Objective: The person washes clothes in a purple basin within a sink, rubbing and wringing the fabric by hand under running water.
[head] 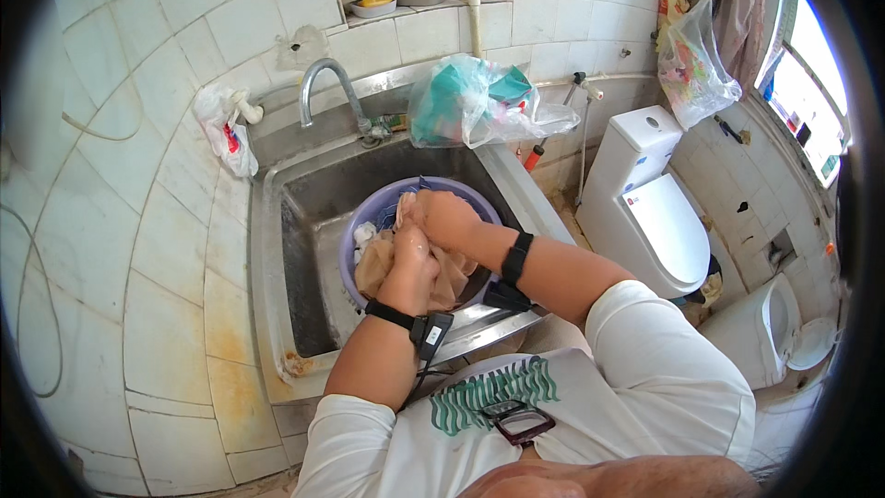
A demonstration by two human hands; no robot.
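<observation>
A purple plastic basin (pixel 348 270) sits inside a stainless steel sink (pixel 311 225). It holds wet-looking laundry: a beige cloth (pixel 375 266), a white cloth (pixel 364 234) at the left and a dark blue patterned cloth (pixel 408 202) towards the back. Over the basin, my left hand (pixel 413 252) and my right hand (pixel 448 218) are pressed together, both closed on the beige cloth. A pale bunched end of it shows above my left hand. My fingers hide most of the gripped part. The left hand looks wet.
A curved metal faucet (pixel 330 69) rises behind the basin. A clear plastic bag with teal contents (pixel 477 100) rests on the sink's back right corner. Soap dishes (pixel 373 8) occupy a wall niche. To the right stand a white toilet (pixel 664 232) and a white bin (pixel 750 332).
</observation>
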